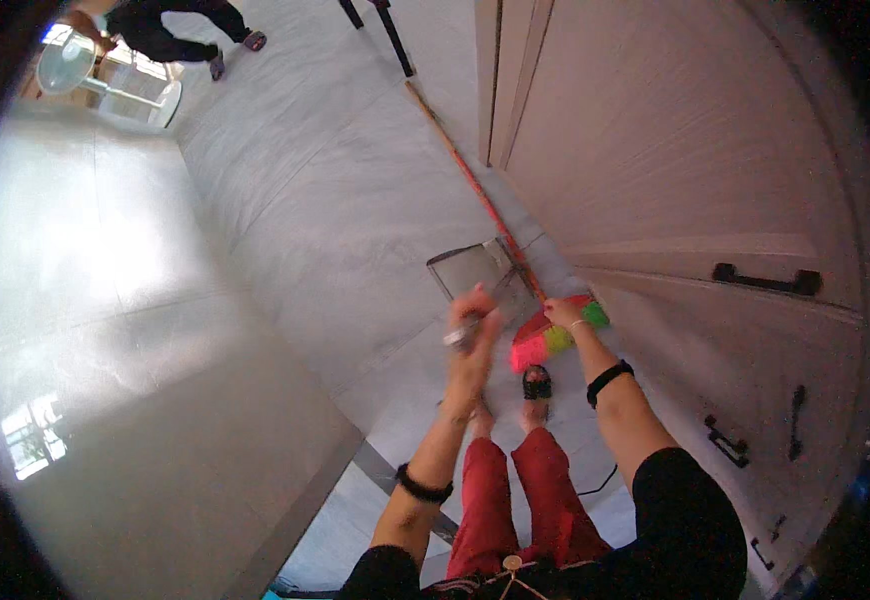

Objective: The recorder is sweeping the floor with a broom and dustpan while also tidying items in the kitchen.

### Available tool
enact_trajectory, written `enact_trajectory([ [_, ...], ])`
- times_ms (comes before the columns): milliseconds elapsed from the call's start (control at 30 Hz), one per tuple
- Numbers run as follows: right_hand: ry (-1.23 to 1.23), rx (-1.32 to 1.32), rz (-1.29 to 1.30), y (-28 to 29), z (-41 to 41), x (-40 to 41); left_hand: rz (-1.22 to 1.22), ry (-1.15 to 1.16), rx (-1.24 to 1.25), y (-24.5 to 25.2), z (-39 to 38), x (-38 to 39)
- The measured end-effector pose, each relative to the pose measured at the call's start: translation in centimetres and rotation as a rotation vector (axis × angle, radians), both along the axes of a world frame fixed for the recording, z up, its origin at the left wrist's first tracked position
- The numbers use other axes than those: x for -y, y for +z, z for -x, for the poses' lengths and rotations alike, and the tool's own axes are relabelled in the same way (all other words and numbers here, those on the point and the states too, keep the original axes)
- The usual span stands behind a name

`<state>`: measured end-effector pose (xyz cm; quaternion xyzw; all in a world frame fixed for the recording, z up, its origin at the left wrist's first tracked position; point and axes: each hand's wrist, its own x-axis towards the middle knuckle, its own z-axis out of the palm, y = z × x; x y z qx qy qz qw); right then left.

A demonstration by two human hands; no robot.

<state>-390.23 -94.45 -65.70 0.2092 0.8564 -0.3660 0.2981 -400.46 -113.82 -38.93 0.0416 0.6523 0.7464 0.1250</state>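
Note:
My right hand point(564, 312) is closed around the lower part of a long orange-red broom stick point(472, 180), just by the broom head. The multicoloured broom head point(531, 352), with pink, yellow-green and green bristles, shows below and around that hand, near my sandalled foot. The stick slants away toward the upper left. My left hand point(472, 337), blurred, grips a grey rod-like handle point(462, 334) whose end points toward me. Beyond that hand is a dustpan point(472, 266) with a dark rim, close to the floor. Whether the handle joins the dustpan is hidden by the hand.
Wooden cabinet doors point(675, 165) with black handles point(766, 279) rise on the right. A glossy grey countertop point(202, 420) fills the left. Tiled floor point(330, 195) runs between. Black furniture legs point(396, 41), a white pedestal fan point(116, 90) and another person's legs point(172, 34) are farther off.

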Motion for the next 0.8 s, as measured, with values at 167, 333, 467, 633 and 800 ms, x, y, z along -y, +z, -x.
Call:
enact_trajectory([
  [167,0.042,0.118,-0.082,-7.5,4.0,-0.2,-0.326,0.119,-0.120,3.0,2.5,6.3],
  [333,-0.032,-0.197,-0.320,-14.3,9.8,1.3,-0.292,0.162,-0.144,2.0,1.2,11.8],
  [467,0.497,-0.551,-0.652,-19.0,17.5,-0.1,-0.068,-0.208,-0.211,0.3,-2.1,20.0],
  [633,0.939,-0.461,-1.028,-22.4,19.9,-2.5,-0.124,-0.058,-0.233,1.3,-0.1,15.0],
  [800,1.231,-0.579,-1.291,-19.4,23.4,2.1,0.092,0.184,-0.065,4.0,-2.8,18.1],
])
